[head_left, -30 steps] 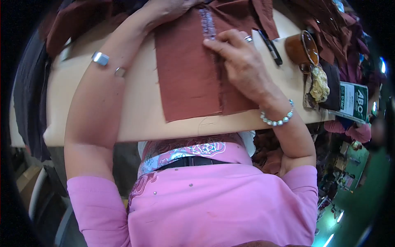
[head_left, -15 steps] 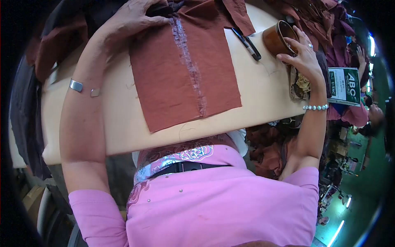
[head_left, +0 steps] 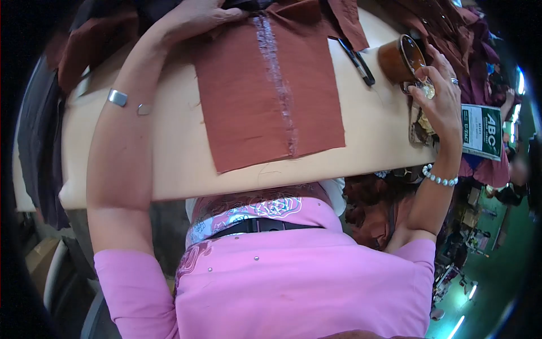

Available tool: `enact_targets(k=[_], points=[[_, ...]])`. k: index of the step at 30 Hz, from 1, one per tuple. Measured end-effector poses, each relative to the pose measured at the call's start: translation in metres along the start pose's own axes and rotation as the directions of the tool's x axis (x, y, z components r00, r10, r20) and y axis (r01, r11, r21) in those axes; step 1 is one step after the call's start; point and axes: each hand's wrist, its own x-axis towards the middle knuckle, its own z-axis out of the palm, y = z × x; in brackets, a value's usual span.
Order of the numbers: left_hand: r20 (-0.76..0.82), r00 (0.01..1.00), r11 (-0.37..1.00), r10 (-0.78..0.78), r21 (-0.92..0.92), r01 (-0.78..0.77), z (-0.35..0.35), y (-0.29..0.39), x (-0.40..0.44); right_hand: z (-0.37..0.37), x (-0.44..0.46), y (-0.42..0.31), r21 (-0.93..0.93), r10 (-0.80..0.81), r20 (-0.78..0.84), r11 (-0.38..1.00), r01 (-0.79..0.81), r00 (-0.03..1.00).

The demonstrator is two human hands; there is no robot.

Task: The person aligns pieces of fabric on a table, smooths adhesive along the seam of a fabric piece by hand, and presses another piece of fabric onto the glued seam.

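A reddish-brown cloth lies flat on the table, with a whitish, frayed-looking strip running down it. My left hand rests on the cloth's top edge beside the strip, thumb apart from the other fingers, whose tips are partly out of view. At the right, my right hand is at the rim of a brown cup, thumb and fingers curved and apart. It is over a crumpled yellowish lump. Whether its fingertips touch anything is hard to tell.
A black pen-like tool lies between cloth and cup. A green and white ABC packet is at the table's right end. Dark and brown fabrics lie at the left and upper right. Other people are at the far right.
My right hand has left the cloth's strip and moved right to the cup. The strip is now uncovered along its length. My left hand stays at the cloth's top.
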Motion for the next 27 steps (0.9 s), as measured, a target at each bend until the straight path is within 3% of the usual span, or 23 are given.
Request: enact_targets(k=[1, 2, 4, 6, 8, 11, 14, 15, 17, 19, 23, 27], points=[[-0.007, 1.000, 1.000, -0.014, -0.006, 0.014, 0.001, 0.000, 0.000, -0.004, 0.006, -0.015, 0.079, -0.084, -0.105, 0.993, 0.093, 0.991], [-0.014, 1.000, 1.000, -0.003, -0.010, 0.003, 0.002, -0.001, 0.000, -0.005, 0.012, -0.036, 0.325, -0.018, -0.081, 0.945, 0.043, 0.997], [-0.023, 0.999, 1.000, 0.023, -0.020, -0.024, 0.003, -0.005, 0.001, -0.004, 0.023, -0.081, 0.737, 0.092, 0.021, 0.671, -0.078, 0.996], [-0.013, 1.000, 1.000, -0.015, -0.004, 0.015, 0.004, -0.004, 0.001, 0.005, 0.039, -0.115, 0.617, -0.229, -0.112, 0.747, 0.248, 0.967], [0.015, 0.992, 0.992, -0.123, -0.019, 0.123, 0.001, 0.003, 0.000, 0.018, 0.048, -0.141, 0.807, -0.232, -0.012, 0.573, 0.146, 0.973], [-0.048, 0.998, 0.999, 0.034, 0.018, -0.033, 0.005, -0.006, -0.001, 0.046, 0.063, -0.156, 0.939, -0.224, 0.106, 0.343, -0.023, 0.969], [-0.031, 0.999, 0.999, 0.037, 0.007, -0.037, 0.005, -0.008, 0.001, 0.041, 0.063, -0.163, 0.783, -0.239, 0.006, 0.605, 0.144, 0.971], [-0.019, 1.000, 1.000, 0.005, -0.008, -0.005, 0.005, -0.007, 0.001, 0.049, 0.057, -0.162, 0.729, -0.239, -0.133, 0.634, 0.258, 0.962], [0.005, 0.998, 0.998, -0.060, -0.034, 0.061, 0.002, -0.001, 0.000, 0.045, 0.041, -0.159, 0.798, -0.303, -0.098, 0.546, 0.257, 0.948], [-0.011, 1.000, 1.000, -0.013, -0.016, 0.013, 0.004, -0.007, 0.002, 0.034, 0.028, -0.157, 0.861, -0.375, -0.023, 0.463, 0.208, 0.927], [-0.007, 1.000, 1.000, 0.013, 0.000, -0.013, 0.003, -0.007, 0.000, 0.039, 0.039, -0.165, 0.853, -0.214, -0.083, 0.490, 0.181, 0.973], [-0.021, 1.000, 1.000, -0.011, -0.025, 0.011, 0.002, -0.001, -0.003, 0.040, 0.029, -0.162, 0.817, -0.288, -0.138, 0.508, 0.273, 0.948]])
